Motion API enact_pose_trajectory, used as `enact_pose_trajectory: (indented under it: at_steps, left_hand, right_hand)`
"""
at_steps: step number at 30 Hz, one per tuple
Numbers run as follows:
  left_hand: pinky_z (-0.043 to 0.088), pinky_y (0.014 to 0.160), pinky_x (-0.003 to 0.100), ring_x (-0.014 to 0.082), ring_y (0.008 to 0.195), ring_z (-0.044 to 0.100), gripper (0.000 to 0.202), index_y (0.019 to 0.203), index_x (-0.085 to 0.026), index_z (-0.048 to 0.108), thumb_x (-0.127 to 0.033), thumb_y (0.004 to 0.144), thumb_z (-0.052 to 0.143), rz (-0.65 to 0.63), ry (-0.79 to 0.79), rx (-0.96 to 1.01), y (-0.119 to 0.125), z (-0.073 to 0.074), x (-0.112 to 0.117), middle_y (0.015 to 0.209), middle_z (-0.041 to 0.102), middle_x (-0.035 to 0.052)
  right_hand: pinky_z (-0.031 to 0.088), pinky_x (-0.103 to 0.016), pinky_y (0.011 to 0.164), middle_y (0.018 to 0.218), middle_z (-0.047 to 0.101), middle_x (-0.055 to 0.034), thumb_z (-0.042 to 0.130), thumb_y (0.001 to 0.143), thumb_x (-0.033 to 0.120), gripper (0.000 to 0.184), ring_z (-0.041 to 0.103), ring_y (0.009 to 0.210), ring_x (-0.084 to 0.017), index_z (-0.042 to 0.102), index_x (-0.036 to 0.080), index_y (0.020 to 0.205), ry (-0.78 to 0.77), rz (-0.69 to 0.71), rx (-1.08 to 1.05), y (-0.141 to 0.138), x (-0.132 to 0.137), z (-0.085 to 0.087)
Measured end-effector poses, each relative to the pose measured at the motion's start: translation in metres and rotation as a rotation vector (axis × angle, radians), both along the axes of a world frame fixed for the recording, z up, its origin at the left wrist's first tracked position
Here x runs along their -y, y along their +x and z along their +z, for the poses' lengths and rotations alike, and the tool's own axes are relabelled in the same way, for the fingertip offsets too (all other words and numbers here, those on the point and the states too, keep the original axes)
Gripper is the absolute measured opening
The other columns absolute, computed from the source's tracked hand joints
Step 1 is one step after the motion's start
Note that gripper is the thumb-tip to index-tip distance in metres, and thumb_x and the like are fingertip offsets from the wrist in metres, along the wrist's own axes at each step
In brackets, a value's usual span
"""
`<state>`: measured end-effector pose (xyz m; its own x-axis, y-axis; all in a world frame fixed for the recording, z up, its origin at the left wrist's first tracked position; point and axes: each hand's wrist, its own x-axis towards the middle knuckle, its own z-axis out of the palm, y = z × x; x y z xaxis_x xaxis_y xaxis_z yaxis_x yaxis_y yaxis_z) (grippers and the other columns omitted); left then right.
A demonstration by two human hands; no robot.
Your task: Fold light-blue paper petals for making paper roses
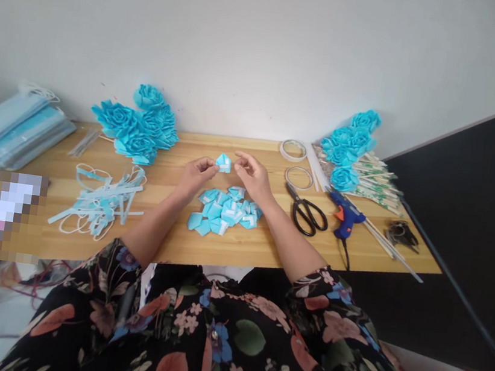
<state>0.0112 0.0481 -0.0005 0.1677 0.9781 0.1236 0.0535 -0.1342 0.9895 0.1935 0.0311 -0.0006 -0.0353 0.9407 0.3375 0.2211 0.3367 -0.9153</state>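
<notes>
Between thumb and fingers, my left hand (199, 174) pinches a small folded blue petal piece (223, 163) with a white strip on it. To its right, my right hand (252, 174) is raised with fingers apart, near the piece but not visibly holding anything. Just below both hands lies a loose pile of similar folded blue pieces (230, 210), several with white strips on them. Black-handled scissors (305, 212) rest to the right of my right forearm.
Blue flowers stand at back left (140, 119) and back right (348, 144). Cut mask straps (104, 200) lie left, beside stacked face masks (18, 125). On the right are a blue glue gun (345, 213), tape rolls (293, 150), wrapped sticks (378, 181) and a black clip-like object (401, 234).
</notes>
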Motion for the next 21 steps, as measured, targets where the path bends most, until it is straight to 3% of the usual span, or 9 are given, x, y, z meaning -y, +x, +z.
enact_pose_trajectory:
  at_steps: [3, 5, 9, 21]
  left_hand:
    - [0.032, 0.057, 0.023, 0.008, 0.053, 0.04, 0.024, 0.066, -0.016, 0.056, -0.037, 0.072, 0.066, 0.04, 0.025, 0.018, -0.0008, -0.0004, 0.0, 0.054, 0.049, -0.0044]
    - [0.032, 0.056, 0.023, 0.0078, 0.052, 0.039, 0.023, 0.066, -0.016, 0.057, -0.036, 0.072, 0.066, 0.054, 0.035, 0.023, -0.0008, -0.002, -0.0006, 0.053, 0.048, -0.0048]
    - [0.031, 0.055, 0.023, 0.0075, 0.052, 0.039, 0.022, 0.067, -0.016, 0.058, -0.035, 0.07, 0.068, 0.052, 0.039, 0.024, 0.001, -0.0052, -0.0014, 0.054, 0.048, -0.005]
    - [0.041, 0.063, 0.024, 0.0112, 0.063, 0.053, 0.017, 0.073, -0.015, 0.067, -0.032, 0.072, 0.066, -0.007, 0.158, -0.051, 0.0057, -0.0029, 0.0029, 0.07, 0.064, 0.0007]
  right_hand:
    - [0.045, -0.029, 0.077, 0.082, 0.063, -0.0013, 0.054, 0.088, 0.036, 0.019, 0.057, 0.077, -0.015, 0.064, 0.019, 0.088, 0.123, -0.113, 0.121, -0.0004, 0.0037, 0.002]
    - [0.044, -0.029, 0.076, 0.077, 0.061, -0.0009, 0.054, 0.088, 0.033, 0.017, 0.056, 0.075, -0.015, 0.061, 0.02, 0.079, 0.209, -0.112, 0.231, -0.002, 0.0053, 0.0013]
    - [0.043, -0.03, 0.076, 0.078, 0.063, -0.0018, 0.053, 0.089, 0.026, 0.013, 0.056, 0.076, -0.016, 0.065, 0.021, 0.086, 0.317, -0.054, 0.369, -0.0055, 0.0058, -0.0021]
    - [0.043, -0.029, 0.076, 0.079, 0.066, -0.0012, 0.061, 0.086, 0.026, 0.009, 0.059, 0.078, -0.016, 0.067, 0.021, 0.09, 0.328, -0.077, 0.437, -0.0055, 0.0038, -0.0068]
